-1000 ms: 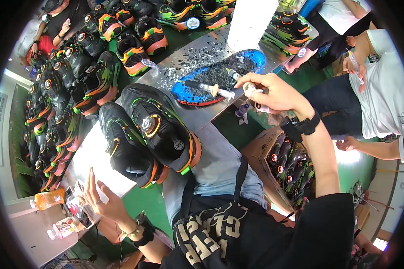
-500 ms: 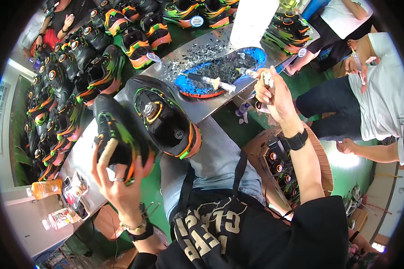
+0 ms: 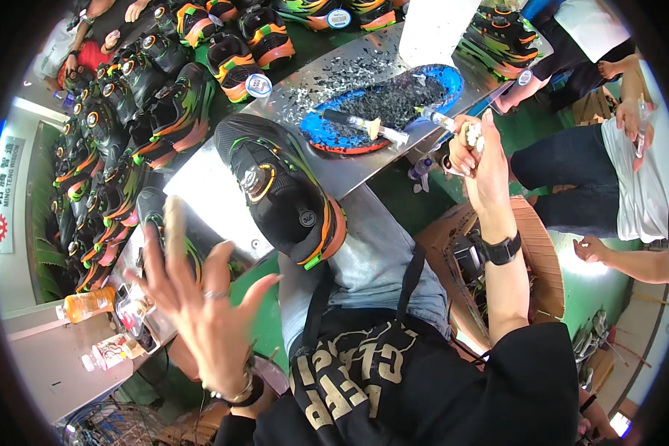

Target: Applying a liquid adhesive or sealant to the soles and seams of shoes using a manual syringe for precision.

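wall sign [image 3: 2, 195]: white, far left | round tags [image 3: 259, 85]: on shoes

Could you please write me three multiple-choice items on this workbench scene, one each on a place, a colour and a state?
1. Where does the black shoe rest?
A. on the person's lap at the metal table edge
B. inside the blue tray
C. on the floor

2. What colour is the rim of the tray that holds the brushes?
A. yellow
B. blue
C. white

3. How is the left hand?
A. shut on a bottle
B. flat on the table
C. open, fingers spread, holding nothing

Answers: 1 A, the shoe lies over the grey trouser leg against the table edge. 2 B, the rim is bright blue. 3 C, the fingers are splayed in the air, while the right hand has its grip on a small brush.
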{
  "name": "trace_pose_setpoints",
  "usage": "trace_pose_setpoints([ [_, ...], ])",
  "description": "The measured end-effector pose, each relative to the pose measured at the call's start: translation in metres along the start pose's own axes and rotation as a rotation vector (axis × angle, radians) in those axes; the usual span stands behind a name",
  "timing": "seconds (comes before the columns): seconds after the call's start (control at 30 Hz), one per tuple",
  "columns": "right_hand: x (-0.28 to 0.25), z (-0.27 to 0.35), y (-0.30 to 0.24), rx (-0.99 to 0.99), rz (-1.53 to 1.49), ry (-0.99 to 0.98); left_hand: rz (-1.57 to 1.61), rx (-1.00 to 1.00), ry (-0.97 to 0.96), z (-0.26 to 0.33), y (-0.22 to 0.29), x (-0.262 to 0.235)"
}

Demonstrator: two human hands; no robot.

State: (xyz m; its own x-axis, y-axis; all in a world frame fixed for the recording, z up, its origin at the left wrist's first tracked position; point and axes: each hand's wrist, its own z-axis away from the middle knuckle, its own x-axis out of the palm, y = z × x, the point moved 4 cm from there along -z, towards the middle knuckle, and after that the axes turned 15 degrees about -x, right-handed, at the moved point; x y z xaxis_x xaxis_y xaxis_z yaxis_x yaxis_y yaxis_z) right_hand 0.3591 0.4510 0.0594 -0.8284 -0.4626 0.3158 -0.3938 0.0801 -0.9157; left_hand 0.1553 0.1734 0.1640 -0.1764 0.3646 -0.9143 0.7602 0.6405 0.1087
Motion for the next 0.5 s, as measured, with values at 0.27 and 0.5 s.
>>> trace_pose_setpoints([
  [0.27,0.001,-0.001,-0.01,-0.163,0.103,-0.027,0.342,0.283,-0.139,0.007,0.051,0.065],
  [0.5,-0.01,0.005,-0.003,-0.059,0.088,0.152,0.45,0.33,0.318,0.094,0.037,0.097],
])
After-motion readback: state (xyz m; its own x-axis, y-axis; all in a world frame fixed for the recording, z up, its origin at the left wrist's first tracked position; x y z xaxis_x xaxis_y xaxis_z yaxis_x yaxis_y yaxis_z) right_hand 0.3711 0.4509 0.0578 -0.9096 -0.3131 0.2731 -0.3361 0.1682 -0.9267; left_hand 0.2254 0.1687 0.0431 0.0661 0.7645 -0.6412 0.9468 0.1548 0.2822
